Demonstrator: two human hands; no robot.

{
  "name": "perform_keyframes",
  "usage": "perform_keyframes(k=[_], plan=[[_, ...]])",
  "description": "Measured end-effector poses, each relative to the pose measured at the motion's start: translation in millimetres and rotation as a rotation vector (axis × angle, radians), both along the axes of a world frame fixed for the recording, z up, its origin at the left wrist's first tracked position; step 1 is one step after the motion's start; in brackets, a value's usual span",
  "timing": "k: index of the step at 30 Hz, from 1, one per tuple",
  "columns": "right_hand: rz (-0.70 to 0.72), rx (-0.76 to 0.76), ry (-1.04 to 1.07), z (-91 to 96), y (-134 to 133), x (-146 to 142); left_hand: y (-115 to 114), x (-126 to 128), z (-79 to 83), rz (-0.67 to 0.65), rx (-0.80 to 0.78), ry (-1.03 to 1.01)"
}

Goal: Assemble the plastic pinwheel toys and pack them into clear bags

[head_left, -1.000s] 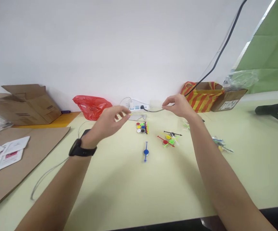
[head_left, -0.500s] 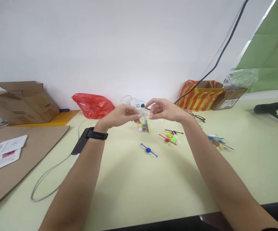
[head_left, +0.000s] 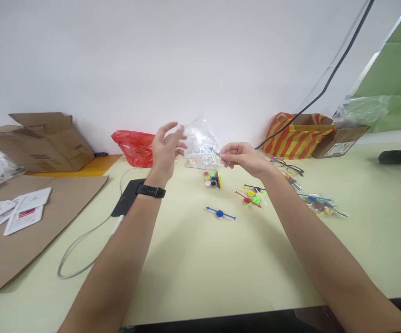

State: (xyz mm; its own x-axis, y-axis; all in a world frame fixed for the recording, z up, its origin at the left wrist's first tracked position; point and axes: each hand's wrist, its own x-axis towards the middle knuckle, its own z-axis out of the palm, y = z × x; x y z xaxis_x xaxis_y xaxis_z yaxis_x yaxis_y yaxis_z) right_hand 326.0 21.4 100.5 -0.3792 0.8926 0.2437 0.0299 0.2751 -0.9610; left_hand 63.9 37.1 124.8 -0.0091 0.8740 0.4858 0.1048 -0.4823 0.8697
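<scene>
A clear plastic bag [head_left: 202,141] is stretched up between my two hands above the table. My right hand [head_left: 243,158] pinches its lower right edge between thumb and fingertips. At its upper left edge is my left hand [head_left: 167,150], slightly blurred, with thumb and a finger on the film and the other fingers curled loosely. Below lies a small clear packet of coloured discs [head_left: 212,179]. Nearer to me is a blue arrow spinner [head_left: 219,213], flat on the table. Several spinners in red, yellow, green and black [head_left: 252,199] lie in a cluster to its right.
Bagged spinners [head_left: 321,205] and eyeglasses [head_left: 290,167] lie at right, before a striped bag [head_left: 293,138]. A red plastic bag [head_left: 134,148], a cardboard box [head_left: 47,143] and a black device [head_left: 129,199] with a cable are at left. White packets [head_left: 27,215] lie on cardboard.
My left hand has moved up and left, and the plastic bag now spreads out between my hands. The packet of discs rests on the table, apart from my fingers. The view has shifted slightly.
</scene>
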Motion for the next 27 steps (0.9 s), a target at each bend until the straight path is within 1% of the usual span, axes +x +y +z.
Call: perform_keyframes(k=[1, 2, 4, 5, 7, 10, 13, 16, 18, 21, 24, 27], plan=[[-0.072, 0.006, 0.052, -1.1, 1, -2, 0, 4, -2.6, -0.018, -0.037, -0.053], [-0.142, 0.007, 0.103, -2.3, 3, -3, -2, 8, -5.6, -0.064, -0.084, -0.063], [-0.245, -0.008, 0.177, -4.9, 4, -7, -6, 20, -12.6, -0.195, -0.164, 0.016], [-0.264, -0.023, 0.192, -6.1, 5, -9, -9, 26, -16.2, -0.244, -0.180, 0.054], [-0.227, -0.057, 0.173, -7.6, 4, -13, -12, 36, -22.3, -0.229, -0.157, 0.067], [-0.106, -0.073, 0.106, -7.5, 1, -14, -13, 42, -27.3, -0.212, -0.117, 0.087], [-0.061, -0.040, 0.060, -6.4, -2, -11, -10, 37, -27.1, -0.195, -0.106, 0.064], [-0.027, -0.032, -0.062, -5.9, -2, -6, -8, 28, -23.7, -0.192, -0.110, 0.079], [-0.020, -0.035, -0.120, -5.8, -1, -2, -8, 20, -20.7, -0.243, -0.145, 0.153], [-0.075, -0.040, -0.055, -6.1, 3, 4, -9, 9, -16.0, -0.361, -0.204, 0.305], [-0.137, -0.052, 0.013, -8.1, 7, 12, -9, -1, -12.6, -0.419, -0.175, 0.455], [-0.138, -0.064, -0.019, -11.6, 9, 16, -8, -10, -12.3, -0.457, -0.141, 0.621]])
